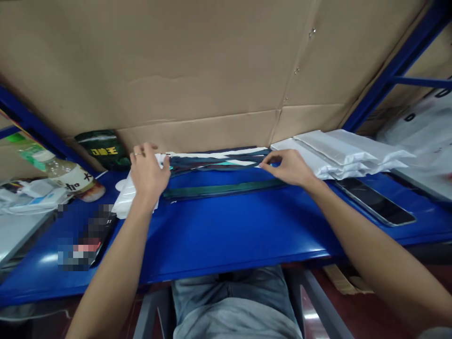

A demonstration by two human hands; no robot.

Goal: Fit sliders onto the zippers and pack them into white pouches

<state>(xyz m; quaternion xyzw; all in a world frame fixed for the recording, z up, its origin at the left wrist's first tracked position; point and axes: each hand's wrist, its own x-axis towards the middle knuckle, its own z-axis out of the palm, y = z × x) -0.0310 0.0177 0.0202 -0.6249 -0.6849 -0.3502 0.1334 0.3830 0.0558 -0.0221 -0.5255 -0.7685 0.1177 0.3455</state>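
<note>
Left hand [148,172] and right hand [287,165] closed on opposite ends of 1 dark strip bundle [215,162]; bottle [60,174] nearby.

1. Cardboard sheets [212,61] wall off the back, across the upper frame.
2. Green packet [102,148] with yellow print, upper left, against the cardboard.
3. Plastic bottle [60,174] lying on its side, far left.
4. Phone [374,201], dark screen, flat on the blue counter [229,230], right.
5. Stack of white folded bags [346,153], just behind the phone.
6. Blue rack post [391,66], upper right.
7. Pixelated dark item [88,238], lower left.
</note>
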